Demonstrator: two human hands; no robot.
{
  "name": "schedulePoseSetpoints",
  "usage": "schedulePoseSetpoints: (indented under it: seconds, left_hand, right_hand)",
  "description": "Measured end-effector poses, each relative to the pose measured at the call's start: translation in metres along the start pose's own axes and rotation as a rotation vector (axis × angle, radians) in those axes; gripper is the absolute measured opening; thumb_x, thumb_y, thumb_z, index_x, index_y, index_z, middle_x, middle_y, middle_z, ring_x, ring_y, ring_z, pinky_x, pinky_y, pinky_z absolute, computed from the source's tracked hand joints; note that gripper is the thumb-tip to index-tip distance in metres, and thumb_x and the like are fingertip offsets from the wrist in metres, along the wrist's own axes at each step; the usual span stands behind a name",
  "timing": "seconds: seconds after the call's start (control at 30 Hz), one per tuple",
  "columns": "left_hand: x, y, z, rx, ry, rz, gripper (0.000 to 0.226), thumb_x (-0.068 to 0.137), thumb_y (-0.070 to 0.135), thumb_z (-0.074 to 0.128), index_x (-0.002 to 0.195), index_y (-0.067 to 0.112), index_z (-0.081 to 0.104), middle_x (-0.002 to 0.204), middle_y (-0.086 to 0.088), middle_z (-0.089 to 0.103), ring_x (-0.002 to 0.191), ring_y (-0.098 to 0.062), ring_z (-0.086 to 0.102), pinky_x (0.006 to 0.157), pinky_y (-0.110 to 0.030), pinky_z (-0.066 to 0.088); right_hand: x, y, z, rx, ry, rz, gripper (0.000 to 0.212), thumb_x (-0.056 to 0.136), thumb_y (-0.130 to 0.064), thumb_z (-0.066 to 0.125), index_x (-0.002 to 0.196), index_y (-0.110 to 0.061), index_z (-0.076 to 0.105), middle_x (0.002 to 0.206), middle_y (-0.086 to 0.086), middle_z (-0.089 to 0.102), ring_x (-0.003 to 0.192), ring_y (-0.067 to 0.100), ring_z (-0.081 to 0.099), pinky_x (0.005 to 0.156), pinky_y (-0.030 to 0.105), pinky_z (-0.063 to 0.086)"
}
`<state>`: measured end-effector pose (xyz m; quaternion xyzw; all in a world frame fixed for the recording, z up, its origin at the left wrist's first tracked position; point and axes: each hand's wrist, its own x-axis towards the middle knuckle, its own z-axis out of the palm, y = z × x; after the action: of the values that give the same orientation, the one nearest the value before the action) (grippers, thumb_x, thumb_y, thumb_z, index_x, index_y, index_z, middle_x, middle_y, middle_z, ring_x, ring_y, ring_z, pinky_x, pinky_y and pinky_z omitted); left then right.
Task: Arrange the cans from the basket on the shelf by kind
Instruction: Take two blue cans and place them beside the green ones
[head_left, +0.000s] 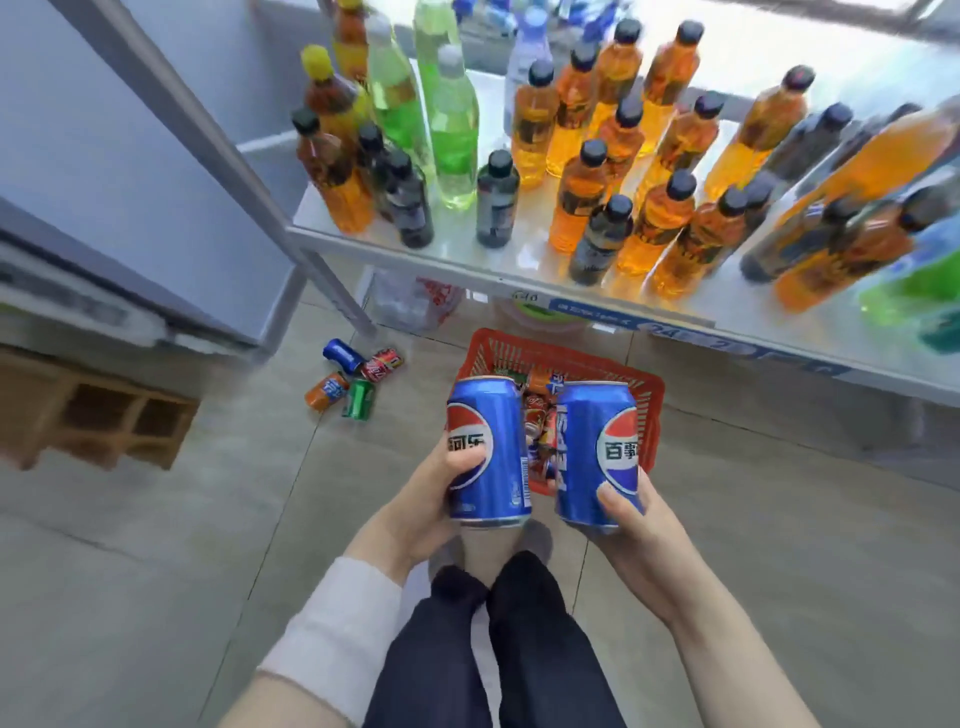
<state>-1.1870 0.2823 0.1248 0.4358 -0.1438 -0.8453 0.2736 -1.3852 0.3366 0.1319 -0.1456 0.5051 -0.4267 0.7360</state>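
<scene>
My left hand (415, 514) grips an upright blue Pepsi can (485, 415), thumb across its logo. My right hand (631, 525) holds a second blue Pepsi can (595, 441) the same way. Both cans hang side by side above the red plastic basket (571, 364) on the floor. Between the two cans I see several more cans inside the basket, mostly red and orange. The white metal shelf (467, 265) stands beyond the basket, its near edge just past the basket's far rim.
Orange, dark and green drink bottles (582, 202) crowd the shelf top. Several loose cans (353, 374), blue, red, orange and green, lie on the tiled floor left of the basket by the shelf leg (337, 291). A grey cabinet (130, 208) stands at left.
</scene>
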Motion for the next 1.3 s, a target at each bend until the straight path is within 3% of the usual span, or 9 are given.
schedulePoseSetpoints:
  seconds: [0.27,0.53,0.73,0.8,0.87,0.93,1.0,1.17,1.3]
  left_hand:
    - [-0.082,0.064,0.007,0.123,-0.105,0.236,0.083,0.045,0.018,0.085,0.120,0.013,0.050,0.099,-0.005,0.070,0.089,-0.019,0.069,0.070,-0.030,0.056]
    - [-0.114,0.137,0.033,0.433,-0.065,0.434,0.058,0.055,0.024,0.076,0.108,0.019,0.055,0.093,0.001,0.070,0.090,-0.017,0.067,0.072,-0.029,0.054]
    - [-0.111,0.195,0.073,0.538,0.021,0.645,0.066,0.042,0.037,0.077,0.102,0.022,0.056,0.091,0.002,0.068,0.091,-0.016,0.064,0.081,-0.031,0.052]
    - [-0.107,0.218,0.089,0.553,0.040,0.700,0.069,0.040,0.037,0.078,0.103,0.022,0.055,0.091,0.001,0.067,0.091,-0.018,0.063,0.086,-0.035,0.051]
    - [-0.104,0.241,0.106,0.572,0.044,0.751,0.068,0.040,0.037,0.078,0.102,0.023,0.055,0.085,0.006,0.069,0.088,-0.016,0.064,0.084,-0.038,0.052]
    - [-0.099,0.263,0.121,0.587,0.021,0.805,0.065,0.042,0.034,0.079,0.101,0.024,0.054,0.081,0.010,0.070,0.083,-0.012,0.065,0.075,-0.031,0.053]
    - [-0.096,0.284,0.132,0.600,-0.001,0.859,0.064,0.044,0.020,0.085,0.100,0.023,0.053,0.077,0.010,0.069,0.076,-0.010,0.065,0.063,-0.018,0.051]
    - [-0.088,0.337,0.160,0.644,-0.008,0.951,0.048,0.063,0.001,0.078,0.096,0.022,0.052,0.072,0.011,0.067,0.063,0.005,0.062,0.054,-0.010,0.047]
    - [-0.068,0.393,0.174,0.704,-0.027,0.989,0.057,0.052,0.007,0.084,0.097,0.023,0.052,0.086,0.004,0.066,0.073,-0.001,0.065,0.064,-0.016,0.051]
  right_hand:
    - [-0.047,-0.031,0.085,-0.091,-0.069,-0.185,0.095,0.056,-0.046,0.085,0.134,-0.012,0.043,0.129,0.018,0.057,0.114,0.036,0.056,0.095,0.048,0.046]
    - [-0.064,-0.095,0.132,-0.246,-0.092,-0.340,0.091,0.061,-0.051,0.081,0.134,-0.012,0.043,0.127,0.012,0.059,0.116,0.030,0.057,0.091,0.039,0.049]
    - [-0.062,-0.160,0.158,-0.443,-0.015,-0.453,0.089,0.054,-0.053,0.083,0.129,-0.024,0.046,0.117,0.006,0.066,0.107,0.027,0.063,0.096,0.051,0.046]
    - [-0.059,-0.184,0.165,-0.500,0.022,-0.509,0.071,0.064,-0.041,0.081,0.125,-0.025,0.049,0.111,0.003,0.068,0.101,0.018,0.066,0.091,0.039,0.051]
    - [-0.055,-0.209,0.169,-0.536,0.060,-0.576,0.040,0.078,-0.019,0.073,0.113,-0.023,0.054,0.097,-0.003,0.071,0.085,0.002,0.067,0.073,0.015,0.052]
    - [-0.050,-0.234,0.175,-0.565,0.086,-0.638,0.029,0.081,-0.011,0.067,0.103,-0.026,0.055,0.082,-0.009,0.071,0.072,-0.004,0.065,0.059,0.006,0.046]
    - [-0.045,-0.258,0.182,-0.573,0.090,-0.692,0.032,0.075,-0.016,0.069,0.102,-0.025,0.055,0.078,-0.012,0.071,0.070,-0.004,0.064,0.056,0.007,0.045]
    - [-0.021,-0.317,0.206,-0.536,0.084,-0.804,0.043,0.070,-0.007,0.073,0.107,-0.017,0.053,0.089,-0.003,0.070,0.074,0.001,0.067,0.058,0.011,0.048]
    - [0.008,-0.358,0.228,-0.535,0.089,-0.856,0.058,0.061,-0.017,0.076,0.113,-0.015,0.050,0.098,0.001,0.067,0.082,0.005,0.067,0.063,0.015,0.052]
